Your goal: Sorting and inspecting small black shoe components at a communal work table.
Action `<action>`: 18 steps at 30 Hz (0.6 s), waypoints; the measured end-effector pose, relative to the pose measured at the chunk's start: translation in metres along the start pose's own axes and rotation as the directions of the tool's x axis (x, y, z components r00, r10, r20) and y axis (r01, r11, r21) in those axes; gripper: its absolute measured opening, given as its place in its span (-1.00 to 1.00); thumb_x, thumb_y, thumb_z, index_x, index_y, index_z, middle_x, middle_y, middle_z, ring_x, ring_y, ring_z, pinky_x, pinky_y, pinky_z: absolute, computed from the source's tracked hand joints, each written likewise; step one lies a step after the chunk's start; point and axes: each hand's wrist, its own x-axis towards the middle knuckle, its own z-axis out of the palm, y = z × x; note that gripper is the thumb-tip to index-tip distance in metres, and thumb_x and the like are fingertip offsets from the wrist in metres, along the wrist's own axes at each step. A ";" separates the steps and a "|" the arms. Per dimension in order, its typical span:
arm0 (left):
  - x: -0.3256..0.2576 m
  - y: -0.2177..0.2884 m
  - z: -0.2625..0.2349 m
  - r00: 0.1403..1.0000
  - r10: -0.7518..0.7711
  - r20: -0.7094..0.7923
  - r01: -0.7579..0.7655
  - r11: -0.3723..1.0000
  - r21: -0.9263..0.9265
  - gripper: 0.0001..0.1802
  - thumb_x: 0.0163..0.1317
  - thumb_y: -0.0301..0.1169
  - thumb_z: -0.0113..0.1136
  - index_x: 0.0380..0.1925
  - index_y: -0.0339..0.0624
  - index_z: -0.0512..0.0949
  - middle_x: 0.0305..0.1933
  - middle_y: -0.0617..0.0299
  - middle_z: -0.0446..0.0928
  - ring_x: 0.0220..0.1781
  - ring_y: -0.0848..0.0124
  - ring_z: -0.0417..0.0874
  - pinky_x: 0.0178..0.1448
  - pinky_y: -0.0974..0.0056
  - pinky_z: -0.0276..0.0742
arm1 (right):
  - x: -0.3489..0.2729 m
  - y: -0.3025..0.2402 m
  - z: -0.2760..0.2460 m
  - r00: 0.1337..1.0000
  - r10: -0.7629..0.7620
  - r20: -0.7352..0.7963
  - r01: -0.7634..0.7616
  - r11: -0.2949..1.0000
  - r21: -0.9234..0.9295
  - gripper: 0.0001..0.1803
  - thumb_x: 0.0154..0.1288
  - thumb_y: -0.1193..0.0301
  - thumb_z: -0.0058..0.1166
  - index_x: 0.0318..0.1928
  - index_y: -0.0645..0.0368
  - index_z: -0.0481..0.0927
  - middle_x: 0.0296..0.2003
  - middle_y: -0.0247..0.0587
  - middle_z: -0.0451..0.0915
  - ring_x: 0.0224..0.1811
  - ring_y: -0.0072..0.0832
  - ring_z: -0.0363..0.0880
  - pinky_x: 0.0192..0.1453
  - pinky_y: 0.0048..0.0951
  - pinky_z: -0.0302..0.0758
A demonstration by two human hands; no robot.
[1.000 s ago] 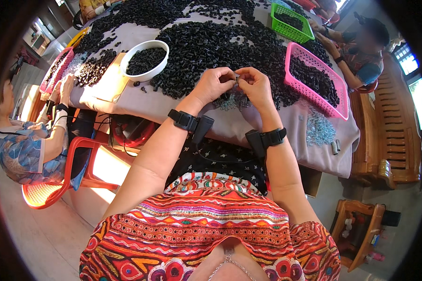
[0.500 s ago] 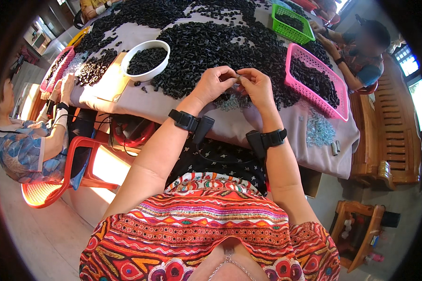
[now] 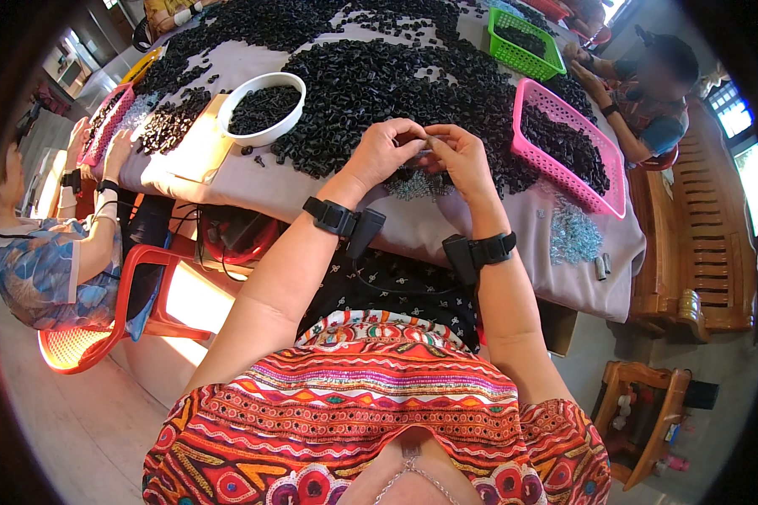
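Observation:
My left hand [image 3: 385, 151] and my right hand [image 3: 458, 156] meet fingertip to fingertip above the table's near edge, pinching a small part [image 3: 427, 145] between them; the fingers hide most of it. Just beyond lies a big heap of small black parts [image 3: 379, 80] on the grey cloth. A little pile of small silvery pieces [image 3: 417, 185] lies under my hands. Both wrists wear black bands.
A white bowl [image 3: 262, 108] of black parts stands left, a pink basket [image 3: 568, 147] right, a green basket [image 3: 522, 38] farther back. More silvery pieces [image 3: 574, 234] lie near the right corner. One person sits at the left on a red chair [image 3: 118, 311], another at far right.
My hands stay together in the same spot; only the fingers shift slightly around the small part.

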 end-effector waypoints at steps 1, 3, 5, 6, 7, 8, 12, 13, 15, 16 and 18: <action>0.000 -0.002 0.000 1.000 0.025 -0.018 -0.024 0.999 0.030 -0.89 0.23 -0.49 0.28 -0.26 -0.26 0.66 -0.34 0.27 0.65 -0.31 0.53 0.64 -0.16 0.38 0.56 | 0.000 0.000 0.000 1.000 0.007 0.000 -0.007 1.000 0.001 -0.78 0.42 0.51 0.07 0.02 0.32 0.60 -0.33 -0.24 0.68 -0.38 -0.56 0.68 -0.34 -0.56 0.61; 0.000 -0.001 0.001 0.998 0.050 -0.035 -0.048 0.997 0.060 -0.88 0.22 -0.49 0.28 -0.26 -0.26 0.66 -0.33 0.25 0.64 -0.30 0.51 0.64 -0.16 0.37 0.56 | 0.000 0.000 -0.001 1.000 -0.013 -0.011 0.013 1.000 -0.011 -0.77 0.39 0.54 0.09 0.01 0.32 0.60 -0.33 -0.24 0.67 -0.39 -0.56 0.68 -0.35 -0.56 0.61; 0.000 0.002 0.001 0.997 0.067 -0.043 -0.061 0.991 0.119 -0.87 0.21 -0.47 0.31 -0.26 -0.26 0.66 -0.30 0.23 0.63 -0.30 0.47 0.64 -0.15 0.37 0.56 | 0.000 0.001 -0.003 0.999 -0.032 -0.025 0.031 0.999 -0.024 -0.77 0.37 0.56 0.10 0.01 0.32 0.60 -0.33 -0.25 0.67 -0.39 -0.57 0.67 -0.35 -0.56 0.61; 0.000 0.003 0.000 0.997 0.067 -0.043 -0.062 0.991 0.119 -0.87 0.21 -0.47 0.31 -0.26 -0.26 0.66 -0.30 0.23 0.63 -0.30 0.47 0.64 -0.15 0.37 0.56 | 0.001 0.003 -0.004 0.998 -0.049 -0.039 0.049 0.999 -0.019 -0.76 0.34 0.59 0.11 0.01 0.32 0.61 -0.33 -0.25 0.66 -0.40 -0.57 0.67 -0.35 -0.56 0.61; 0.000 0.003 0.000 0.997 0.065 -0.031 -0.061 0.990 0.129 -0.87 0.24 -0.46 0.31 -0.24 -0.26 0.66 -0.29 0.27 0.63 -0.29 0.52 0.64 -0.15 0.39 0.56 | 0.002 0.004 -0.004 0.996 -0.067 -0.053 0.067 0.998 -0.014 -0.75 0.31 0.61 0.12 0.01 0.32 0.61 -0.33 -0.26 0.66 -0.40 -0.57 0.66 -0.35 -0.56 0.61; 0.000 0.004 0.000 0.998 0.064 -0.019 -0.060 0.989 0.138 -0.87 0.27 -0.45 0.31 -0.23 -0.26 0.65 -0.28 0.32 0.63 -0.28 0.57 0.63 -0.14 0.41 0.57 | 0.002 0.005 -0.006 0.996 -0.067 -0.054 0.066 0.998 -0.015 -0.75 0.31 0.61 0.12 0.01 0.32 0.61 -0.33 -0.26 0.66 -0.40 -0.57 0.66 -0.35 -0.56 0.61; -0.001 0.004 0.002 0.999 0.017 -0.032 -0.014 0.995 0.098 -0.87 0.22 -0.45 0.31 -0.26 -0.25 0.67 -0.30 0.24 0.59 -0.30 0.47 0.63 -0.15 0.35 0.56 | 0.000 0.003 -0.003 0.998 -0.050 -0.034 0.049 0.999 -0.005 -0.71 0.29 0.63 0.10 0.03 0.32 0.59 -0.29 -0.26 0.63 -0.37 -0.56 0.67 -0.32 -0.57 0.60; 0.000 0.004 0.002 0.999 0.030 -0.035 -0.027 0.996 0.082 -0.87 0.23 -0.45 0.31 -0.26 -0.25 0.67 -0.29 0.24 0.58 -0.30 0.47 0.63 -0.16 0.35 0.56 | -0.001 0.001 -0.001 0.999 -0.046 -0.012 0.046 0.999 -0.004 -0.70 0.29 0.64 0.10 0.04 0.32 0.59 -0.28 -0.26 0.62 -0.35 -0.55 0.66 -0.31 -0.57 0.61; 0.000 0.003 0.001 0.998 0.043 -0.040 -0.040 0.997 0.066 -0.87 0.23 -0.44 0.31 -0.25 -0.25 0.67 -0.28 0.24 0.58 -0.31 0.47 0.63 -0.17 0.35 0.55 | -0.002 -0.001 0.001 0.999 -0.053 -0.007 0.053 0.998 -0.020 -0.68 0.28 0.65 0.09 0.06 0.32 0.57 -0.28 -0.27 0.61 -0.34 -0.55 0.66 -0.30 -0.57 0.60; 0.001 0.001 0.001 0.997 0.070 -0.041 -0.067 0.995 0.077 -0.86 0.23 -0.43 0.32 -0.26 -0.25 0.67 -0.28 0.23 0.57 -0.31 0.46 0.62 -0.17 0.35 0.55 | -0.001 -0.001 0.001 0.998 -0.061 -0.001 0.061 0.997 -0.037 -0.66 0.27 0.66 0.08 0.07 0.32 0.56 -0.28 -0.28 0.61 -0.33 -0.55 0.66 -0.29 -0.57 0.60; 0.001 -0.001 0.001 0.994 0.098 -0.040 -0.094 0.992 0.087 -0.86 0.23 -0.43 0.32 -0.26 -0.25 0.67 -0.27 0.23 0.57 -0.32 0.46 0.62 -0.18 0.35 0.55 | 0.000 0.001 0.000 0.998 -0.066 -0.020 0.065 0.997 -0.032 -0.64 0.26 0.66 0.08 0.09 0.33 0.55 -0.28 -0.29 0.60 -0.33 -0.55 0.66 -0.29 -0.58 0.59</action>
